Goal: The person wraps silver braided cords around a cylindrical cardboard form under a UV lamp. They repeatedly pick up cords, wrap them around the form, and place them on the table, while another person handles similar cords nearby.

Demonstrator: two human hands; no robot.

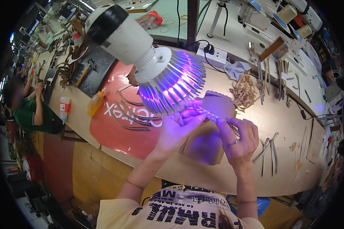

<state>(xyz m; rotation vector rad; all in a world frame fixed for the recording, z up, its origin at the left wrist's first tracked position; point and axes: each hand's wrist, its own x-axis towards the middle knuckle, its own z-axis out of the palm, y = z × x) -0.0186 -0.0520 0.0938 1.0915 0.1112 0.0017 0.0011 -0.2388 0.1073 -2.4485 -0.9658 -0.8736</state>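
Note:
Between my two hands runs a braided strip (211, 115), lit violet by the lamp right above. My left hand (178, 128) pinches its left part with thumb and fingers, partly hidden by the lamp. My right hand (239, 140) has its thumb and forefinger closed on the strip's other end; a ring sits on one finger. Below the strip lies a brown block or board (202, 147) in shadow. Several braided strips (133, 121) rest on a red sheet (114, 139) to the left, and more braided strips (269, 152) lie to the right.
The large finned lamp (172, 82) hangs close over my hands. Orange bottle (96, 101), white bottle (64, 108) and hammer (85, 73) are left. A pile of thin shavings (244, 91), a cloth (237, 70) and a power strip (212, 55) lie beyond. A co-worker (34, 107) works at far left.

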